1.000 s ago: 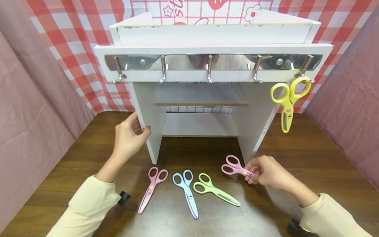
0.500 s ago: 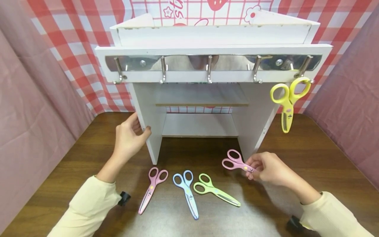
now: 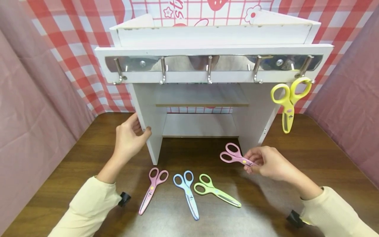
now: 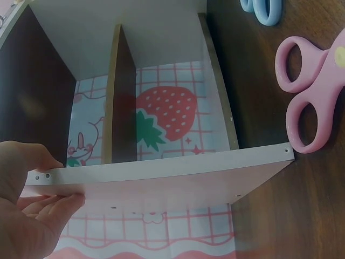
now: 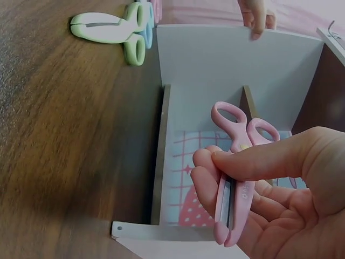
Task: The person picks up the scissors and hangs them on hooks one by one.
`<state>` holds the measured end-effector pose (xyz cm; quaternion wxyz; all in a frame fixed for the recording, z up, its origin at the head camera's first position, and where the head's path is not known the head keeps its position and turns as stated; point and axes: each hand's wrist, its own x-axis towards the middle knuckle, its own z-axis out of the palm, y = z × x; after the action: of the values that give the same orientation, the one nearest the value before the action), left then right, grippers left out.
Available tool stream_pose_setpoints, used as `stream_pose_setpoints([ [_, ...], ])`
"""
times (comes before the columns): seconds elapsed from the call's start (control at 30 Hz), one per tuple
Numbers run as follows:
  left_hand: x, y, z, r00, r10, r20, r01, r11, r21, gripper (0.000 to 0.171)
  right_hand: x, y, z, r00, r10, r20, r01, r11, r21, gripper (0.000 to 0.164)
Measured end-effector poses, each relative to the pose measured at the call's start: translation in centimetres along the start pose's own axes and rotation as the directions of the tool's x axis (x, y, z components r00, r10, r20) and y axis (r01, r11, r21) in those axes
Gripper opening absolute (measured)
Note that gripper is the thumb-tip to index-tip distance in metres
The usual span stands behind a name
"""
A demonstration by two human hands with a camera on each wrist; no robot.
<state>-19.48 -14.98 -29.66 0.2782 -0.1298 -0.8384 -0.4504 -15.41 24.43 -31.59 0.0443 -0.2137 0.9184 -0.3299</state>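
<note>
Pink scissors pinched at 4 o'clock, the white hook unit steadied at its edge.
Seen from the head camera, the right hand [image 3: 267, 163] has the pink scissors [image 3: 244, 162] pinched by the blades between thumb and curled fingers, handle loops pointing toward 10 o'clock, near the lower end of the white hook unit's [image 3: 207, 36] right side panel. Between 8 and 9 o'clock, the left hand [image 3: 128, 136] grips the front edge of the left side panel [image 3: 149, 112], thumb one side, fingers the other. On the table [image 3: 302, 141] lie a second pink pair [image 3: 152, 189] at 7, a blue pair [image 3: 188, 192] at 6 and a green pair [image 3: 217, 191] at 5 (loops all turned roughly toward 12). A yellow pair [image 3: 288, 104] hangs at 3 o'clock from the end hook.
</note>
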Motion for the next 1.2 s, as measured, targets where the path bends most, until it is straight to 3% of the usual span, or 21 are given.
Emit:
stream_pose_setpoints([
  [0.53,0.0,0.0,0.0,1.0,0.002,0.0,-0.002,1.0,-0.008,0.038,0.4,-0.9,-0.5,1.0,0.023,0.011,-0.024,0.995,0.098,0.012],
  [1.2,0.0,0.1,0.0,1.0,-0.002,0.002,0.002,1.0,-0.005,0.037,0.8,-2.0,-1.4,0.999,-0.024,0.035,0.015,0.971,0.239,0.015],
])
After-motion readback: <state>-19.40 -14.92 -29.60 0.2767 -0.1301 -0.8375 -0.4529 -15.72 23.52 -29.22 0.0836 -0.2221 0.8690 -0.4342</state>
